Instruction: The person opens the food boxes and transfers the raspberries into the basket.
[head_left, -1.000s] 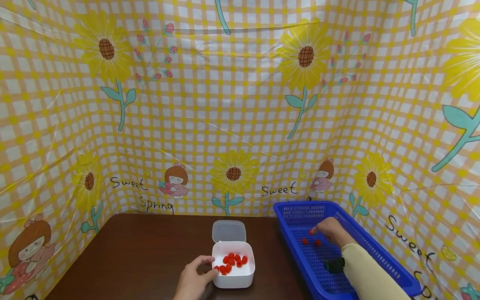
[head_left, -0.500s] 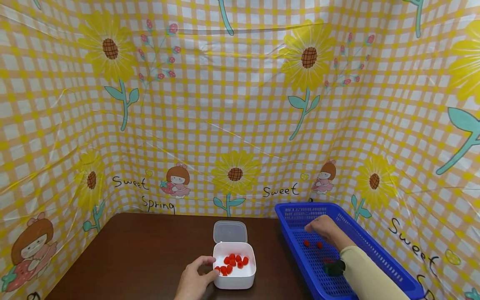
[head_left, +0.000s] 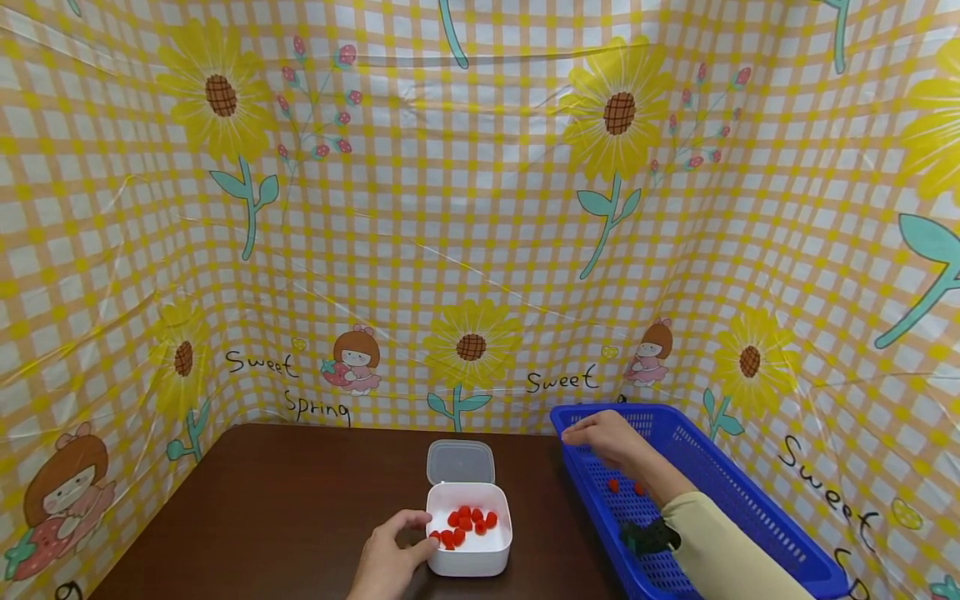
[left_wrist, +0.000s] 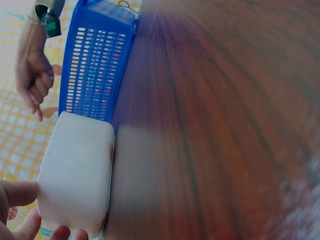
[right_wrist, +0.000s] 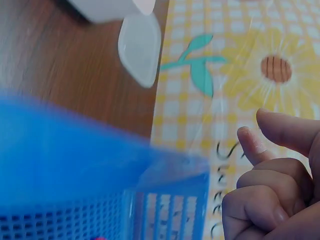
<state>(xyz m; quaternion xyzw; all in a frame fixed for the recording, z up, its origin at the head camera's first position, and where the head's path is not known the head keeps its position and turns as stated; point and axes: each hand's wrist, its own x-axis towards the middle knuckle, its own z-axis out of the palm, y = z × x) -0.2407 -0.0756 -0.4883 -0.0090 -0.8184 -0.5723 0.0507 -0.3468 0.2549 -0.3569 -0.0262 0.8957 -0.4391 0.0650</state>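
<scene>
Berries, small and red, are gathered inside the white container, some of them near its left wall. At that wall the container is gripped by the left hand, the thumb and forefinger spread apart and curved onto the rim, presumably so that sliding is prevented. The lid is laid just beyond the container, which seems to leave the opening free.

To the right of the container, the right hand is held above the blue basket. Its thumb and forefinger are set nearly tip to tip, the other fingers folded; whether a berry is pinched cannot be told. Right of the container, too, two loose berries are seen on the basket floor, much of which is hidden by a sleeve and a dark item at its cuff. Between container and right hand, the way is partly barred by the basket's side. Behind the container, patterned cloth is hung beyond the table.
</scene>
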